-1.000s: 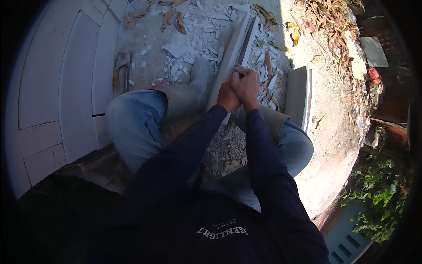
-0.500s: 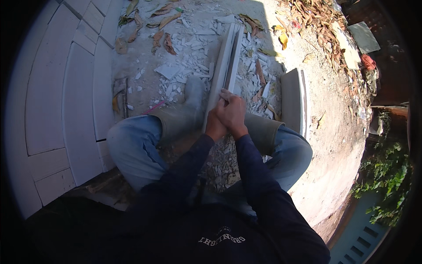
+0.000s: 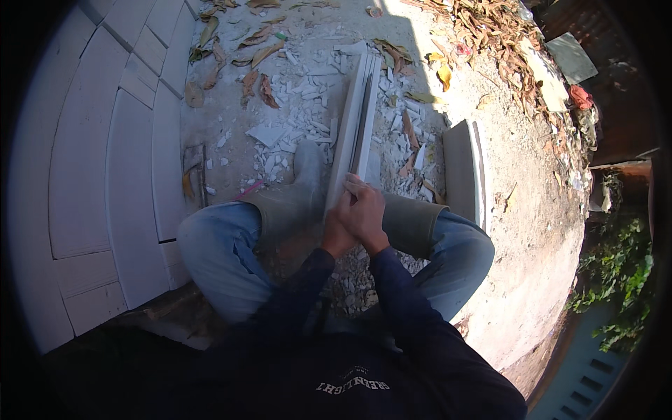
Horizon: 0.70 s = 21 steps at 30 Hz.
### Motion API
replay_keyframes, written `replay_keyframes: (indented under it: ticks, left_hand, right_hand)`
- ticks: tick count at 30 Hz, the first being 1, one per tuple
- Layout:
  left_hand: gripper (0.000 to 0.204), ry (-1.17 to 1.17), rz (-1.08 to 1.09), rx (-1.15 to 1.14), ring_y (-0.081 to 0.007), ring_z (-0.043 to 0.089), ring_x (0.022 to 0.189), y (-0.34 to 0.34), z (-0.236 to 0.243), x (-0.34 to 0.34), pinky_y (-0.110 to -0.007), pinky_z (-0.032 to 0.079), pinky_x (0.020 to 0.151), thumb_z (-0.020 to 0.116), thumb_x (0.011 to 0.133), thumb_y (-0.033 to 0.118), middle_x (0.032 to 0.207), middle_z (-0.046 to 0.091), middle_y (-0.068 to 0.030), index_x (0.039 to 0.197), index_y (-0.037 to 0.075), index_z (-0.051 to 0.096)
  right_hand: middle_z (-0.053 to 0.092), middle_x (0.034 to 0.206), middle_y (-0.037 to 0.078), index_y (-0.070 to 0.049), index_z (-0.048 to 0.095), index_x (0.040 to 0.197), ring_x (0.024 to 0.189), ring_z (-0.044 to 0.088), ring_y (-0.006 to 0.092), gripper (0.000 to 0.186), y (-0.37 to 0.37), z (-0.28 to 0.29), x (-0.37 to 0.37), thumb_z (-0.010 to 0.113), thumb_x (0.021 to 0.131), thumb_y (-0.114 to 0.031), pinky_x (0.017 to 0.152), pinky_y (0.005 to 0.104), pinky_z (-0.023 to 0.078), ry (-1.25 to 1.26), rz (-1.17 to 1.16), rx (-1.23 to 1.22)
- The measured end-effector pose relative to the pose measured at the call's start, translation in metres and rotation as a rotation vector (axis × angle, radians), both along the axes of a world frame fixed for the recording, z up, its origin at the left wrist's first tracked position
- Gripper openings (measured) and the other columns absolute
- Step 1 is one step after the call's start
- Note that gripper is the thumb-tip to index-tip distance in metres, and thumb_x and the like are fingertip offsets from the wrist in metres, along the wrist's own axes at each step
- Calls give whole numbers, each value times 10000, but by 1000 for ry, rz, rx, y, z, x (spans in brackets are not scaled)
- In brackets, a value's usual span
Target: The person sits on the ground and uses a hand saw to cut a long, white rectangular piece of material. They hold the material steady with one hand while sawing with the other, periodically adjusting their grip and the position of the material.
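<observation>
Between my legs, long pale slabs (image 3: pixel 349 122) stand on edge side by side, with a dark narrow gap running along between them. My right hand (image 3: pixel 366 213) is closed at the near part of the slabs, its fingers bent and knuckles up. Tucked beneath and to the left of it, my left hand (image 3: pixel 337 234) is closed too, partly covered by the right. The two hands press together against the top edges. Whatever the fingers hold is hidden from this view.
White broken chips (image 3: pixel 269 134) and dry leaves (image 3: pixel 267 92) litter the ground ahead. A grey slab (image 3: pixel 462 168) stands on edge beside my right knee. Stacked pale planks or slabs (image 3: pixel 80 161) fill the left side. A heap of brown leaves (image 3: pixel 490 42) lies at far right.
Both hands, still together, have come nearer to me along the slabs' edges, baring more of their length. The view has shifted slightly.
</observation>
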<state>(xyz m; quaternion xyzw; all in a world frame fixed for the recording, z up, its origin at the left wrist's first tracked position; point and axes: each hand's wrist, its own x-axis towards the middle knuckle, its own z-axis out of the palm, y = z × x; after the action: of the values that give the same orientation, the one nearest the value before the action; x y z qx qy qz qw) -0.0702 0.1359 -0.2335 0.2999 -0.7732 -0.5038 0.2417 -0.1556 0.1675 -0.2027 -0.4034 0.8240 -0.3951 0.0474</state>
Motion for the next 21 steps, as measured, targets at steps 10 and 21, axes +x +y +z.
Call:
replay_keyframes:
  ticks: [10, 21]
  left_hand:
    - [551, -39, -12, 155, -410, 670, 1070, 23, -22, 29, -453, 541, 877, 730, 879, 271, 1143, 691, -233, 1322, 9, 534]
    - [345, -78, 20, -67, -444, 659, 988, -48, -29, -77, -500, 529, 811, 732, 853, 218, 987, 705, -252, 1094, -11, 639]
  right_hand:
    - [739, 1123, 175, -12, 772, 972, 923, 716, 354, 278, 24, 1, 29, 609, 783, -135, 903, 410, 556, 26, 82, 58]
    - [742, 1071, 192, 1, 778, 975, 918, 719, 375, 294, -48, -7, -68, 599, 791, -141, 902, 416, 554, -13, -11, -5]
